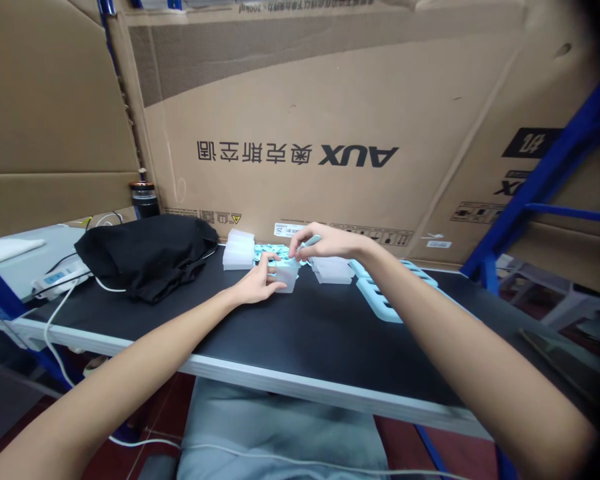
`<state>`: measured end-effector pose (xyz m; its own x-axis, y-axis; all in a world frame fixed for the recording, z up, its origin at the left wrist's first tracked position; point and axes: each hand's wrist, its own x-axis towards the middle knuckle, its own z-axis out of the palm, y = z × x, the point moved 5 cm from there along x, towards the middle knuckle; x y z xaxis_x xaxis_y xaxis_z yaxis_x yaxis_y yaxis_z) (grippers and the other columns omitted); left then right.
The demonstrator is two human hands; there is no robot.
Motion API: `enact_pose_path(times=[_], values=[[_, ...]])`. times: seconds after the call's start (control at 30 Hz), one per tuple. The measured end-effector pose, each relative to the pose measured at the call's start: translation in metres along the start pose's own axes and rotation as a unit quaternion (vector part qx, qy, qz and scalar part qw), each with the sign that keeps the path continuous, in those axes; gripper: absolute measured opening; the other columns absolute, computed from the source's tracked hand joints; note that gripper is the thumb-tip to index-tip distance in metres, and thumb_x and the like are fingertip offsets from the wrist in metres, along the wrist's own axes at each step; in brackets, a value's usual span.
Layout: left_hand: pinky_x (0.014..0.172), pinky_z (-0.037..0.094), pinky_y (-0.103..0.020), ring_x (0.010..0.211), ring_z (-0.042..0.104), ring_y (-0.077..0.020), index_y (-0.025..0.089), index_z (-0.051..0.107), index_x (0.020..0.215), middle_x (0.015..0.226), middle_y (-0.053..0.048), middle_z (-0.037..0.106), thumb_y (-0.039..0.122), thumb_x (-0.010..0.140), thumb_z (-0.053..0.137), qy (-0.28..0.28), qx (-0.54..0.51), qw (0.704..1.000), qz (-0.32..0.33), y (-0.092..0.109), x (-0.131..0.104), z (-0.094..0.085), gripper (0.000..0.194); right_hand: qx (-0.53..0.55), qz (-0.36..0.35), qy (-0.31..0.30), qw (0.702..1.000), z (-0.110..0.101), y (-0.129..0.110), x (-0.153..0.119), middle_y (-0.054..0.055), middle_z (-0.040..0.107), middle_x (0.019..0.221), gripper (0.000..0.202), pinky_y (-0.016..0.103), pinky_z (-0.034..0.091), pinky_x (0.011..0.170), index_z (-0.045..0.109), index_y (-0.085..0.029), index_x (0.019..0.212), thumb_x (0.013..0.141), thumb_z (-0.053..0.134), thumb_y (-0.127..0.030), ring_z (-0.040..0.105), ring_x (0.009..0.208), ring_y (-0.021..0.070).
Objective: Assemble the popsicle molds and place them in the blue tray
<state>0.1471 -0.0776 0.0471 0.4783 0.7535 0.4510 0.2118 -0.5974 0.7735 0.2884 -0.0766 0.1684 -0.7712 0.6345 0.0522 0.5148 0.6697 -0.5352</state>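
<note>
A small translucent box [286, 277] stands on the black tabletop [300, 333], and my left hand [261, 280] grips it from the left. Just above the box is my right hand [313, 241], its fingers pinched around a small light-blue piece [312, 241]. Behind the box lies a heap of small light-blue pieces [264, 252]. Stacked translucent boxes [239, 251] are to the left of the heap, and more translucent boxes [332, 270] sit to its right.
A black cloth [150, 253] lies at the left, near a power strip [65, 279] with cables and a dark jar [144, 197]. Light-blue slotted trays [380, 305] rest under my right forearm. Large cardboard [300, 93] walls the back; blue metal posts [545, 180] stand right.
</note>
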Motion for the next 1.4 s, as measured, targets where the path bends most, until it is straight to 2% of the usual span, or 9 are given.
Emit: enact_pose_path(times=[0.17,0.27,0.4,0.63,0.7,0.8,0.97,1.13,1.4], values=[[0.083,0.052,-0.039,0.09,0.067,-0.021,0.023,0.026,0.118,0.106,-0.01,0.059,0.03,0.079,0.065,-0.023,-0.044,0.999,-0.021,-0.001,0.0,0.003,0.055,-0.08,0.002,-0.035,0.996,-0.001,0.003,0.017,0.003,0.069,0.088,0.019,0.026,0.046,0.074,0.07,-0.018,0.082,0.066,0.068,-0.027,0.062,0.085,0.0172],[0.082,0.052,-0.039,0.089,0.067,-0.0213,0.022,0.026,0.119,0.104,-0.01,0.061,0.03,0.079,0.065,-0.014,-0.047,0.998,-0.03,0.001,0.0,0.003,0.056,-0.066,0.006,-0.012,0.998,0.0,0.004,0.019,0.005,0.068,0.092,0.044,0.026,0.047,0.071,0.064,-0.017,0.104,0.063,0.074,-0.03,0.062,0.083,0.017],[0.077,0.053,-0.036,0.089,0.067,-0.0223,0.021,0.034,0.116,0.097,-0.008,0.064,0.031,0.076,0.067,0.014,-0.024,0.999,-0.021,0.007,0.001,-0.001,0.053,-0.023,0.045,0.136,0.989,0.018,0.009,0.007,0.011,0.065,0.102,0.089,0.03,0.048,0.072,0.034,-0.016,0.134,0.061,0.077,-0.041,0.063,0.084,0.0194],[0.074,0.052,-0.032,0.081,0.065,-0.019,0.018,0.046,0.109,0.089,-0.005,0.066,0.029,0.08,0.062,0.047,0.056,0.996,0.049,0.026,0.003,0.0,0.034,-0.076,0.079,0.302,0.947,0.076,0.016,-0.018,0.017,0.059,0.111,0.06,0.037,0.046,0.079,0.031,-0.016,0.127,0.082,0.054,-0.049,0.059,0.099,0.0265],[0.077,0.052,-0.032,0.089,0.065,-0.0197,0.018,0.045,0.113,0.099,-0.007,0.065,0.033,0.082,0.061,0.043,0.07,0.995,0.052,0.029,0.003,0.002,0.038,-0.097,0.09,0.316,0.939,0.062,0.016,-0.023,0.015,0.061,0.103,0.054,0.036,0.045,0.077,0.032,-0.015,0.125,0.085,0.048,-0.046,0.061,0.093,0.0259],[0.091,0.047,-0.038,0.109,0.056,-0.0236,0.021,0.049,0.116,0.118,-0.009,0.059,0.042,0.084,0.056,0.02,0.177,0.983,0.047,0.028,0.004,0.005,0.039,-0.161,0.128,0.369,0.906,0.008,0.038,-0.04,0.016,0.06,0.103,0.049,0.039,0.044,0.08,0.033,-0.015,0.122,0.085,0.044,-0.045,0.059,0.096,0.0282],[0.098,0.041,-0.043,0.115,0.049,-0.0273,0.02,0.06,0.107,0.117,-0.008,0.059,0.046,0.088,0.046,-0.047,0.385,0.922,-0.013,0.01,0.007,0.009,0.036,-0.192,0.262,0.444,0.835,-0.067,0.139,-0.094,0.02,0.057,0.11,0.049,0.048,0.042,0.083,0.033,-0.016,0.12,0.083,0.046,-0.046,0.056,0.098,0.034],[0.096,0.042,-0.038,0.114,0.048,-0.0252,0.02,0.062,0.112,0.116,-0.007,0.062,0.042,0.09,0.039,-0.065,0.424,0.903,-0.026,0.009,0.006,0.013,0.039,-0.176,0.358,0.389,0.83,-0.057,0.219,-0.126,0.025,0.056,0.112,0.055,0.046,0.042,0.085,0.032,-0.011,0.12,0.082,0.046,-0.048,0.057,0.101,0.0365],[0.1,0.039,-0.036,0.112,0.05,-0.0232,0.018,0.061,0.116,0.116,-0.006,0.063,0.036,0.092,0.037,-0.063,0.443,0.894,0.013,0.005,0.006,0.014,0.039,-0.223,0.362,0.34,0.839,-0.044,0.233,-0.104,0.027,0.058,0.108,0.062,0.046,0.043,0.083,0.029,-0.006,0.126,0.084,0.04,-0.051,0.058,0.099,0.0377]])
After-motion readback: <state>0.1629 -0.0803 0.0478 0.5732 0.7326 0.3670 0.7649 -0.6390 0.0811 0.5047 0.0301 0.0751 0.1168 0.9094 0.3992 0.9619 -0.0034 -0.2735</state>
